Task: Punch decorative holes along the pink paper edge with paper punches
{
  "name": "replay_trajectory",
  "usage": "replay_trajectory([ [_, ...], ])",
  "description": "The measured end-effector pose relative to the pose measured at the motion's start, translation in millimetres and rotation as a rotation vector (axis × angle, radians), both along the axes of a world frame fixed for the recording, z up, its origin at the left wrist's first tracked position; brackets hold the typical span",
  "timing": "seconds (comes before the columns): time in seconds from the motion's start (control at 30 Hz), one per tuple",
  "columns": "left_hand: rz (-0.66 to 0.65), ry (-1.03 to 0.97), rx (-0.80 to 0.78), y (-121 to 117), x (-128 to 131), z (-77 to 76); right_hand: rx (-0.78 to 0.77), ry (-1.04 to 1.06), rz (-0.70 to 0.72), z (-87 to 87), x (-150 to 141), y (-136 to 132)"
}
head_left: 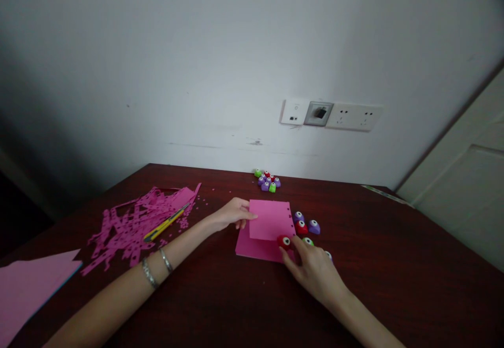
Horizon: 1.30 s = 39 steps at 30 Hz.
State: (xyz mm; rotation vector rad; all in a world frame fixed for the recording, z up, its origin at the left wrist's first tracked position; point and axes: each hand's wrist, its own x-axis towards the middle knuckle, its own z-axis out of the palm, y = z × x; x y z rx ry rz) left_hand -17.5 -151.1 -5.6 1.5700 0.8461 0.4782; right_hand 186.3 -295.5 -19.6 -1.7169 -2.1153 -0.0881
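A small pink paper sheet [271, 219] with punched notches along its right edge lies on a stack of pink paper [255, 247] on the dark wooden table [394, 264]. My left hand [233, 213] pinches the sheet's left edge, fingers closed on it. My right hand [315, 269] grips a red craft punch [284, 241] at the sheet's lower right corner. More small punches, purple [298, 215], red [301, 227], purple [314, 226] and green [307, 241], lie just right of the paper.
A cluster of several punches [268, 180] sits near the wall. A yellow utility knife [165, 224] rests on a heap of pink paper scraps [134, 222] at left. Another pink sheet [27, 285] lies at the table's near left. Wall sockets [331, 115] are above.
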Motion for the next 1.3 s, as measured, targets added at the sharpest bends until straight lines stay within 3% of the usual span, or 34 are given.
replay_trajectory([
  [0.6, -0.045, -0.025, 0.080, -1, -2, 4.4, -0.055, 0.048, -0.057, -1.0, 1, -2],
  [1.0, 0.011, -0.005, 0.091, 9, -11, 9.8, -0.070, 0.067, -0.058, -0.7, 4, -2],
  [1.13, 0.009, 0.042, 0.057, 12, -14, 6.0, -0.018, 0.145, -0.075, 13.1, 22, 3],
  [1.3, -0.018, 0.104, 0.004, 17, -13, -11.0, -0.007, 0.180, -0.219, 26.2, 74, 19],
])
